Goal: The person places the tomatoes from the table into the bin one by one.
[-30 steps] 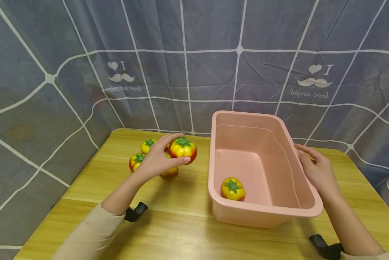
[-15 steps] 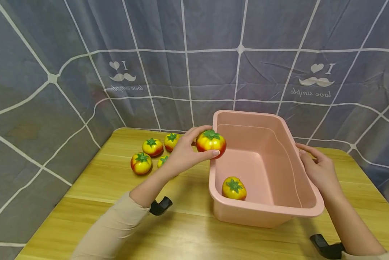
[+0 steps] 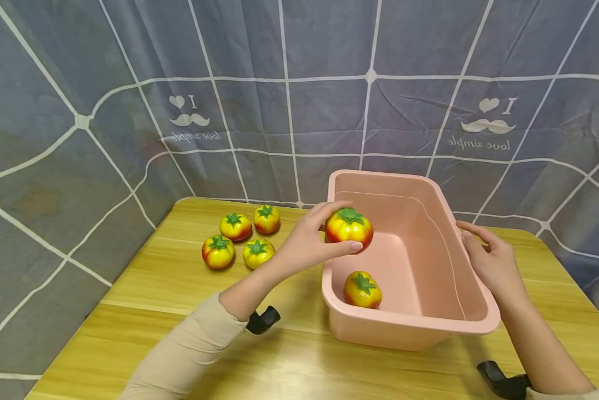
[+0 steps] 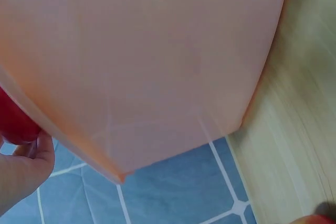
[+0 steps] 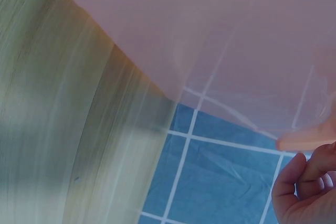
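Observation:
In the head view my left hand [image 3: 307, 244] grips a red and yellow tomato [image 3: 352, 229] with a green star-shaped top, thumb in front and fingers behind. It holds the tomato above the left part of a deep pink plastic tub [image 3: 457, 325]. Another tomato [image 3: 363, 290] lies inside, by the near left corner. My right hand [image 3: 494, 264] holds the tub's right rim from outside; its curled fingers [image 5: 304, 179] show by the rim in the right wrist view. The left wrist view shows the tub's outer wall [image 4: 152, 61] and part of the held red tomato [image 4: 16, 119].
Several more tomatoes [image 3: 218, 252] sit grouped on the wooden table [image 3: 179, 311], left of the tub. A grey curtain [image 3: 249, 116] with white lines hangs behind and at the left. Black wrist pieces [image 3: 263, 320] jut from below both wrists.
My left hand has carried the tomato rightward from the group on the table to over the tub, sinking slightly at the end. The right hand and the tub have stayed in place.

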The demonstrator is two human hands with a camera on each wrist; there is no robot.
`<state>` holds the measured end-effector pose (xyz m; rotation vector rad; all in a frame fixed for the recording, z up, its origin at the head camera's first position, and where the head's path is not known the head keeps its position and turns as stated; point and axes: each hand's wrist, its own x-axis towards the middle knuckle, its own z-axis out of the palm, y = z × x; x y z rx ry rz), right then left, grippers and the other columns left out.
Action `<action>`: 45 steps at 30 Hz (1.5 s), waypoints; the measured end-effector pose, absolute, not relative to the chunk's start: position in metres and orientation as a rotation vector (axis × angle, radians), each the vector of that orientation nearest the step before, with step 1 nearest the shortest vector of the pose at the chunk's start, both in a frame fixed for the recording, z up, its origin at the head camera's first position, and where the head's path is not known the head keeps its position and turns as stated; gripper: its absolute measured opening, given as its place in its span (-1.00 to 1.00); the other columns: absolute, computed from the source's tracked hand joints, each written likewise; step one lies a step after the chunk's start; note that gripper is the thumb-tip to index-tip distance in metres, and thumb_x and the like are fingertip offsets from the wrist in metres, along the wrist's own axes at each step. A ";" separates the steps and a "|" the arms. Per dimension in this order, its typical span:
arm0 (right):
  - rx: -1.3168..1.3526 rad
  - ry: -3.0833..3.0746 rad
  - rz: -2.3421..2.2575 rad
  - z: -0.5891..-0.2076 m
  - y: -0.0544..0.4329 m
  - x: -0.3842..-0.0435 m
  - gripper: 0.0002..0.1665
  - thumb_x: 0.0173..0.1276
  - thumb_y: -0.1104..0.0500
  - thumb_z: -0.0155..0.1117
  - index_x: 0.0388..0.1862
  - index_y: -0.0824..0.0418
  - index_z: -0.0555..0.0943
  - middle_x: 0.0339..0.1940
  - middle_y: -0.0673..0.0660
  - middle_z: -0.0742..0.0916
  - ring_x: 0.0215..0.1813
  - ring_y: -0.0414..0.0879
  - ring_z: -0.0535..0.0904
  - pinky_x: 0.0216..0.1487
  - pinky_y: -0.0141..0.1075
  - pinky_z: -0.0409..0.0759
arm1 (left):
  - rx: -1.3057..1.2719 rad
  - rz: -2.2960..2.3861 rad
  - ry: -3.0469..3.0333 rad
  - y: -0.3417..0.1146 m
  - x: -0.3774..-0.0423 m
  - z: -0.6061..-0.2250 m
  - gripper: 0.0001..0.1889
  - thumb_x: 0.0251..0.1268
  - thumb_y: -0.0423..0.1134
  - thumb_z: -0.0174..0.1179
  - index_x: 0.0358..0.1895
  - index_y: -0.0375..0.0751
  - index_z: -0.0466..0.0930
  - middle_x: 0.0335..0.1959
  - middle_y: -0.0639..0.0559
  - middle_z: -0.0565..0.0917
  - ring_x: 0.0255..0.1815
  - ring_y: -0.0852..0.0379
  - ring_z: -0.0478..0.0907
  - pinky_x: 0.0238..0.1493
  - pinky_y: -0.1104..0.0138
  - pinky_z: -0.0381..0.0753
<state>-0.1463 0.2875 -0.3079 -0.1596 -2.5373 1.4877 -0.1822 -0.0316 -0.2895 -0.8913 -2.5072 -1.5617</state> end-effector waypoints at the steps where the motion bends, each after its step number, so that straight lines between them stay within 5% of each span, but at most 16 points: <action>1: -0.162 -2.534 1.496 -0.308 0.287 -0.146 -0.50 0.45 -0.06 -0.05 0.28 0.07 0.45 -0.44 -0.35 0.61 -0.46 -0.32 0.60 -0.50 -0.36 0.59 | -0.900 -1.562 -2.510 -0.031 -0.182 -0.290 -0.32 0.02 -0.03 0.38 0.27 0.07 0.36 0.17 0.08 0.40 0.03 0.17 0.44 0.06 0.32 0.46; 26: -0.171 -2.497 1.613 -0.307 0.286 -0.148 -0.56 0.44 -0.03 -0.03 0.25 -0.03 0.48 -0.48 -0.26 0.65 -0.50 -0.28 0.61 -0.52 -0.38 0.58 | -0.999 -1.459 -2.573 -0.025 -0.179 -0.299 -0.26 -0.04 -0.02 0.42 0.30 0.05 0.34 0.20 0.14 0.39 0.05 0.24 0.43 0.10 0.35 0.42; 35: -0.181 -2.504 1.616 -0.307 0.288 -0.148 -0.55 0.43 -0.06 -0.01 0.26 -0.05 0.47 -0.43 -0.30 0.64 -0.46 -0.32 0.61 -0.49 -0.40 0.58 | -0.978 -1.416 -2.595 -0.028 -0.180 -0.301 -0.37 0.04 -0.07 0.38 0.25 0.00 0.41 0.28 0.09 0.37 0.29 0.13 0.28 0.27 0.14 0.27; 45: -0.214 -2.497 1.626 -0.308 0.289 -0.149 -0.56 0.42 -0.06 0.01 0.25 -0.07 0.48 -0.45 -0.29 0.65 -0.47 -0.30 0.62 -0.50 -0.40 0.57 | -1.096 -1.434 -2.487 -0.038 -0.182 -0.304 -0.41 0.07 -0.13 0.36 0.23 -0.03 0.43 0.23 0.14 0.42 0.22 0.22 0.32 0.22 0.21 0.33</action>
